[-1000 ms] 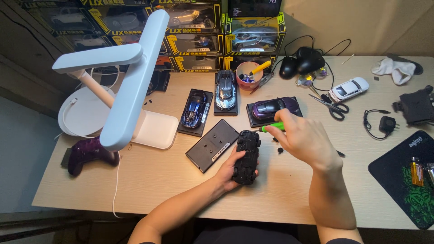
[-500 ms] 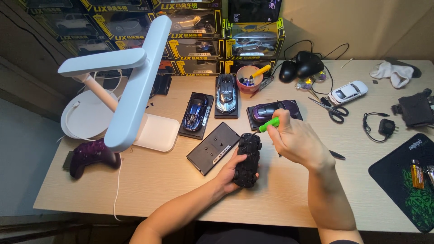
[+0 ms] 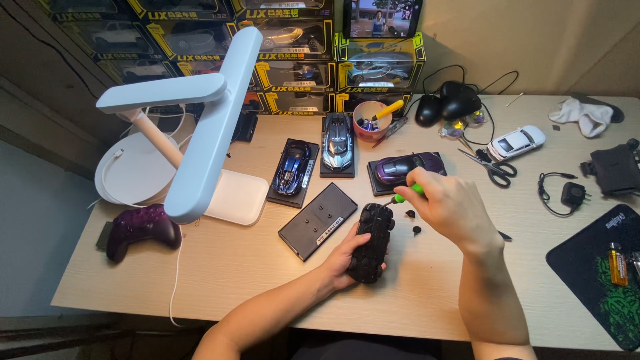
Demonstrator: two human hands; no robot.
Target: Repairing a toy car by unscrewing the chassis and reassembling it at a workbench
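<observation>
On the pale wooden table (image 3: 253,280), your black flat display base (image 3: 318,221) already lies bare, just left of the work. The black toy car (image 3: 372,241) lies belly-up near the table's front edge, gripped from below by your left hand (image 3: 343,261). Your right hand (image 3: 448,207) is clenched around a green-handled screwdriver (image 3: 408,193), tip at the underside. Two small black screws (image 3: 413,222) lie loose beside it, so I judge the unscrewing is partly done, with more left.

Light wood table (image 3: 233,267). On it: white lamp base (image 3: 233,197), purple game controller (image 3: 141,228), black display plate (image 3: 318,221), scissors (image 3: 492,167), white model car (image 3: 515,142), pink cup (image 3: 370,121).
</observation>
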